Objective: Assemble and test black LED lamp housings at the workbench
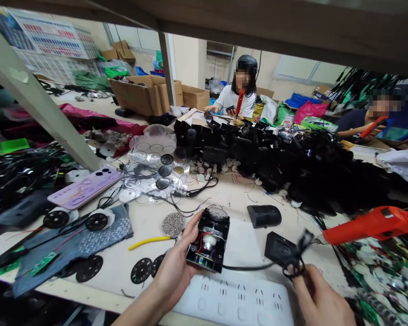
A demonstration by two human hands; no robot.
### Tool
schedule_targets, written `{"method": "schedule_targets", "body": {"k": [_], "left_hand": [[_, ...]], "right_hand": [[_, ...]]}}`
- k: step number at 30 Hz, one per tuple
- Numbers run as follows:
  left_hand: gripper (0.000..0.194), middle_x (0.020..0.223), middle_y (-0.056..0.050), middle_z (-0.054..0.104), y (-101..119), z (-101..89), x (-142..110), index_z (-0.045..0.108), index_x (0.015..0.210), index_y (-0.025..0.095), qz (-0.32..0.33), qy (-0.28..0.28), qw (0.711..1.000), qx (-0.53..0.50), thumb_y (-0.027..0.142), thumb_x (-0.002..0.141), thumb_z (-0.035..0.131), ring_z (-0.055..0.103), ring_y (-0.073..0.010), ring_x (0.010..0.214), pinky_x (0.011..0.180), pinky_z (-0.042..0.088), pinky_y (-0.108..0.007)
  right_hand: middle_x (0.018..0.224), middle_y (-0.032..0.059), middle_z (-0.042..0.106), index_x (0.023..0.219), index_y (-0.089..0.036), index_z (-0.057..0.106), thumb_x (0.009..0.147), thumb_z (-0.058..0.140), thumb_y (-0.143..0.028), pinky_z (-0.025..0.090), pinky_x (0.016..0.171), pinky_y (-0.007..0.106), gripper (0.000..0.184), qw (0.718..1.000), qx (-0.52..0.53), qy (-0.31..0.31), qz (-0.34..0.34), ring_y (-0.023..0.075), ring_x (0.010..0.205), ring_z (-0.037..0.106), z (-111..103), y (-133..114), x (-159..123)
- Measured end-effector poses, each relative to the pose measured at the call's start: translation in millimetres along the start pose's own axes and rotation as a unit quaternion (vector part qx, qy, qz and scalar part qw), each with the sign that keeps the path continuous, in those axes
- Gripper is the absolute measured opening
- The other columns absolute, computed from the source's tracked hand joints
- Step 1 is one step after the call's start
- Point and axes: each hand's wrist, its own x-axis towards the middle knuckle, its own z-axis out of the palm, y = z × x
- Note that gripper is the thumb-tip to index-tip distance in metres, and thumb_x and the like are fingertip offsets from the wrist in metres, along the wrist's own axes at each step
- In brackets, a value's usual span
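Note:
My left hand (175, 267) is wrapped round an open black plastic housing (219, 246), tilted up above the table. Inside it a white motor-like part (209, 242), red wires and a small circuit board show. A black cable (248, 268) runs from the housing's lower end to the right. My right hand (321, 296) pinches the bundled part of that cable. Just beyond the bundle lies a black plastic cover (279, 246), with a second, curved black cover (264, 216) behind it. A red electric screwdriver (370, 226) is to the right, its tip pointing toward the cable bundle.
A white power strip (238, 299) lies below my hands. To the left are a dish of screws (173, 224), a yellow-handled tool (149, 242), black slotted discs (141, 270) and a purple phone (85, 188). Black housings (272, 154) are heaped behind; two people sit across the table.

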Motion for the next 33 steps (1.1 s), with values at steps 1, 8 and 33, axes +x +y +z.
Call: {"method": "schedule_targets", "body": {"k": [1,8,33], "left_hand": [[0.05,0.134,-0.003,0.056,1,-3.0,0,0.045,0.138,0.039,0.001,0.008,1.0,-0.011,0.033,0.09,0.055,0.063,-0.0194,0.092,0.072,0.055,-0.031],[0.055,0.133,0.003,0.057,0,-17.7,-3,0.046,0.136,0.041,0.005,0.008,0.999,-0.031,0.033,0.084,0.06,0.061,-0.0174,0.095,0.071,0.048,-0.025],[0.056,0.136,0.003,0.057,-25,-21.6,0,0.059,0.128,0.03,0.025,-0.104,0.994,-0.034,0.026,0.072,0.059,0.039,-0.0281,0.134,0.111,0.029,-0.038]], "right_hand": [[0.061,0.0018,0.07,0.08,-0.029,0.06,0.087,0.041,-0.052,0.05,0.049,0.029,0.031,1.0,-0.021,-0.021,0.007,0.0251,0.055,0.068,0,-2,4],[0.078,0.003,0.074,0.08,-0.029,0.062,0.089,0.037,-0.061,0.053,0.057,0.032,0.042,0.997,-0.069,-0.039,-0.02,0.0252,0.068,0.072,9,-14,12],[0.077,0.0034,0.062,0.094,-0.019,0.061,0.089,0.052,-0.007,0.052,0.063,0.025,0.016,0.877,0.325,0.118,-0.333,0.0144,0.07,0.062,16,-141,-25]]}}
